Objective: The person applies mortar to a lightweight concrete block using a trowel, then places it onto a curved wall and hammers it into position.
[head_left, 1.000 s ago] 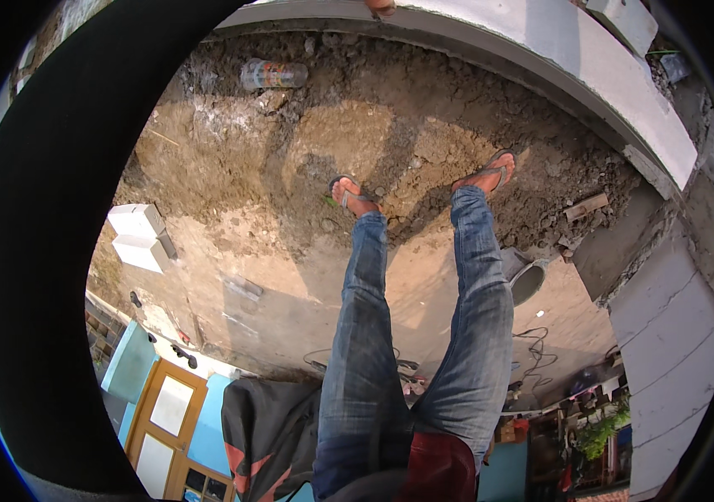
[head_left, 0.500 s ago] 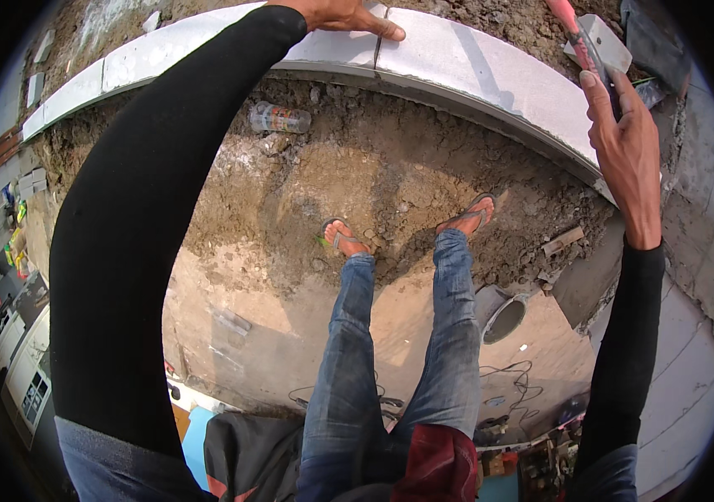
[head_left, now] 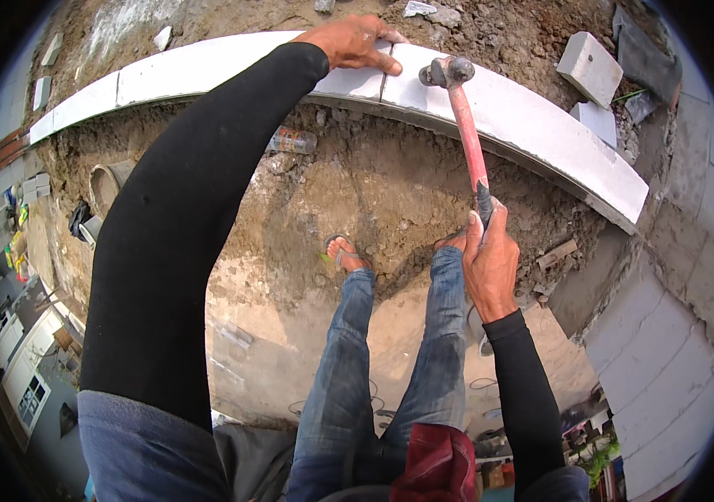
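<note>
A row of pale curb blocks (head_left: 533, 117) curves across the far side of the trench, with a narrow joint near its middle. My left hand (head_left: 353, 43) rests on the block left of this joint, thumb and fingers apart and pointing at the gap. In my right hand (head_left: 491, 263) is a hammer (head_left: 467, 134), gripped by the black end of its red handle. The metal head appears over the block just right of the joint; whether it touches cannot be told.
Brown soil lies on both sides of the blocks. A clear plastic cup (head_left: 293, 140) sits in the dirt below them. Loose pale blocks (head_left: 589, 69) and a dark cloth-like piece (head_left: 648, 57) lie at the far right. A round bucket-like container (head_left: 110, 186) stands at left.
My right hand has come left and nearer with the hammer, whose head is now over the block by the joint. My left hand stays at the joint, slightly lower in view.
</note>
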The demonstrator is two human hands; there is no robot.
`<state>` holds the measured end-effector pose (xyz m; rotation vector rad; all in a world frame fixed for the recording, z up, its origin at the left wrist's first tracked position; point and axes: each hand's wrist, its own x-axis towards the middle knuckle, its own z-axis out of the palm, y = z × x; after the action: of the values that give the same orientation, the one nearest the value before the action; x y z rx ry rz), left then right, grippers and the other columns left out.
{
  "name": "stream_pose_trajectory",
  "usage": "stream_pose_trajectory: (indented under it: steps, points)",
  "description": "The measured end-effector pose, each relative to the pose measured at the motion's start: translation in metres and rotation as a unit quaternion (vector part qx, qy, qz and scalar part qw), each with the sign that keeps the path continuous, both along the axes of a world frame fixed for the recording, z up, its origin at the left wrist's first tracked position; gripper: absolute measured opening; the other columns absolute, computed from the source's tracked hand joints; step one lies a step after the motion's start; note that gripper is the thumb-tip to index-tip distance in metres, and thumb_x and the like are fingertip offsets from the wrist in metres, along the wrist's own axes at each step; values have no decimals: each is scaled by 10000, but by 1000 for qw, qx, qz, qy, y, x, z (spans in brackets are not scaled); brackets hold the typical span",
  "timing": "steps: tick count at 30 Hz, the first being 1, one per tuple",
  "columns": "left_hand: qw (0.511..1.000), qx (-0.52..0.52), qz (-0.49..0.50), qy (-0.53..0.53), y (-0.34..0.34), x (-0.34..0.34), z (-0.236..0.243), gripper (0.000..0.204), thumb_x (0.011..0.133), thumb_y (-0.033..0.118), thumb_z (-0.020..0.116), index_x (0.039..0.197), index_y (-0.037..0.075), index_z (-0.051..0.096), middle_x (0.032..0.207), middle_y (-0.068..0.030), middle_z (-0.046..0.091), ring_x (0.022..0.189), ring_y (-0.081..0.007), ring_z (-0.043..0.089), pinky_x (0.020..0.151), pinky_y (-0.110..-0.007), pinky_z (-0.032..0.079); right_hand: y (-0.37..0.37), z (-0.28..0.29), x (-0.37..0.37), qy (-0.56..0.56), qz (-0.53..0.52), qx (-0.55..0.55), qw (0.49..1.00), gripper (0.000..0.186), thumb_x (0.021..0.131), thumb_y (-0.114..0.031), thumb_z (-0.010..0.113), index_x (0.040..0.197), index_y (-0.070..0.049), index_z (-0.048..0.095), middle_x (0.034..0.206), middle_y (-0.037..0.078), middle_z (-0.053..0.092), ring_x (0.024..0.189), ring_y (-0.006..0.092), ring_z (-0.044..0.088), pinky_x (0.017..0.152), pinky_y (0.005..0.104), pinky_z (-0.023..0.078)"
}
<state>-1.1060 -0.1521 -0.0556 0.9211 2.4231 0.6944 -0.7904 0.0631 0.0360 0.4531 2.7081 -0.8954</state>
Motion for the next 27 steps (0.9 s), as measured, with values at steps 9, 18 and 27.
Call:
stream_pose_trajectory:
  steps: [9, 18, 27]
  points:
    - [995, -82, -12, -56, 3, 4, 33, 726, 702, 455, 860, 1326, 141, 665, 1196, -208, 702, 1123, -364, 671, 992, -456, 517, -2, -1, 7, 12, 30, 11, 999, 389, 1008, -188, 580, 1322, -1, 446, 738, 222, 621, 559, 381, 656, 474, 469, 501]
    - [996, -91, -17, 4, 4, 9, 32, 712, 714, 484, 855, 1329, 182, 656, 1217, -151, 704, 1176, -354, 638, 1114, -647, 322, 19, -3, 8, 39, 52, 32, 997, 373, 1007, -218, 587, 1305, -13, 495, 885, 243, 651, 589, 386, 673, 476, 455, 509]
    - [985, -167, -19, -23, 3, 14, 43, 672, 836, 526, 736, 1431, 277, 549, 1450, -63, 565, 1371, -333, 484, 1158, -737, 161, 35, -6, 13, 81, 44, 33, 995, 403, 991, -238, 601, 1327, -40, 500, 722, 160, 664, 593, 374, 672, 485, 469, 500]
